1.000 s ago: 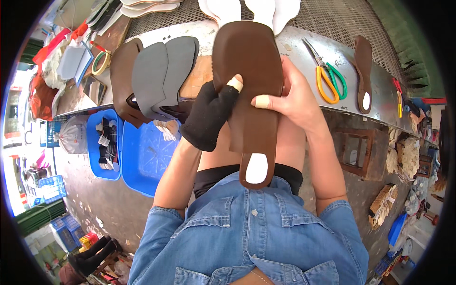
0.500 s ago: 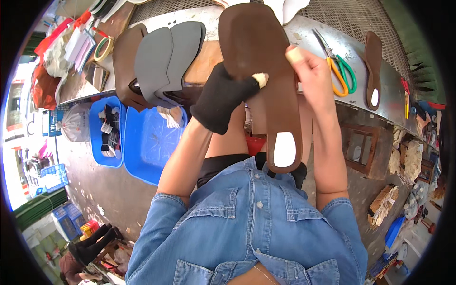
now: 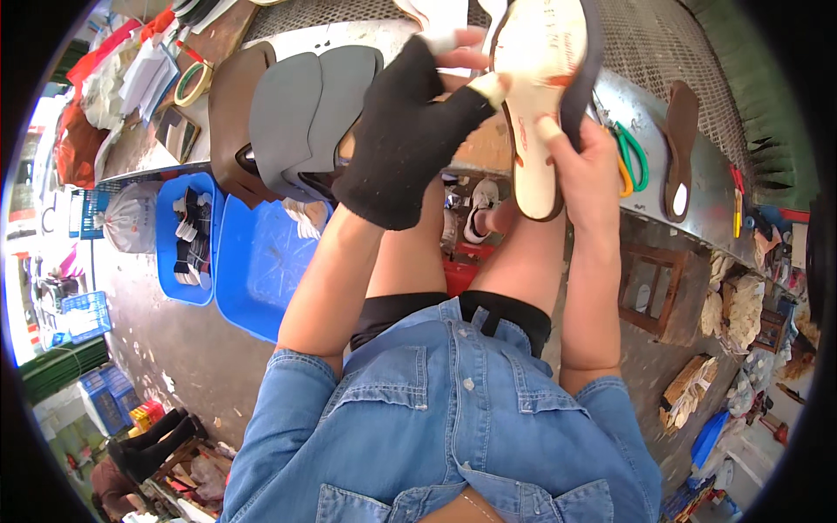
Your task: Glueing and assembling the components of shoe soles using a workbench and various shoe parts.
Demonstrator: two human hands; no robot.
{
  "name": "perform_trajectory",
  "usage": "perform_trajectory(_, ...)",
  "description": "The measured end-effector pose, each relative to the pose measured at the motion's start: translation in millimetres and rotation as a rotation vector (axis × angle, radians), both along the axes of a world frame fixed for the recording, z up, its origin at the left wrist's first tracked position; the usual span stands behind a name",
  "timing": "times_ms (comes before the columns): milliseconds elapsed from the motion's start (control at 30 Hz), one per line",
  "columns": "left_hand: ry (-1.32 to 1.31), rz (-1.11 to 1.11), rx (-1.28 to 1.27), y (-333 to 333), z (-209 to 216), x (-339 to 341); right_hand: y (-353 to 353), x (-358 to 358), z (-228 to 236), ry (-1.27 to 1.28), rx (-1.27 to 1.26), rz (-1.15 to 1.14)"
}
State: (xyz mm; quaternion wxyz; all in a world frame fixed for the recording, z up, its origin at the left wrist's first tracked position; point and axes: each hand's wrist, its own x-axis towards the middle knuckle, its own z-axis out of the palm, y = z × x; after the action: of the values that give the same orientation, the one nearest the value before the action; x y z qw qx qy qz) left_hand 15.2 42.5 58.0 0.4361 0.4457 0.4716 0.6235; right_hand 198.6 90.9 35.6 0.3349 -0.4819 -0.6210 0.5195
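One insole (image 3: 530, 109), pale face up with a dark edge round it, is held above the near side of a metal workbench (image 3: 649, 113), its wide end away from the person and its narrow end toward them. The right hand (image 3: 586, 166) is clamped on its right edge, thumb flat on the pale face, the other fingers out of sight. Just left of the insole, the left hand (image 3: 414, 131), in a black fingerless glove, has its thumb and fingers spread apart; the thumb tip meets the insole's left edge in view, though whether it touches, I cannot tell. Right of the insole, partly covered by the right hand, are scissors (image 3: 634, 161) with yellow and green handles; farther right lies a brown insole (image 3: 680, 144). Well left of the held insole are overlapping grey sheets (image 3: 288, 109), with brown pieces (image 3: 228, 113) beyond. Below these, lower left of the insole, stands a blue bin (image 3: 266, 261).
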Motion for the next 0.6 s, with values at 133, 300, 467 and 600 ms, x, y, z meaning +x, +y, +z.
perform_trajectory(133, 0.158, -0.366, -0.157, -16, -28, 1, 2, 1, -17, 0.700, -0.148, -0.084)
perform_trajectory(300, -0.044, -0.420, -0.300, -20, -28, 22, -9, -2, -19, 0.943, -0.399, 0.155)
perform_trajectory(467, -0.138, -0.246, -0.135, 5, -18, 14, -20, -9, -22, 0.975, -0.478, 0.045)
perform_trajectory(600, 0.029, -0.186, -0.174, 11, -23, 7, -19, -7, -27, 0.982, -0.455, 0.134)
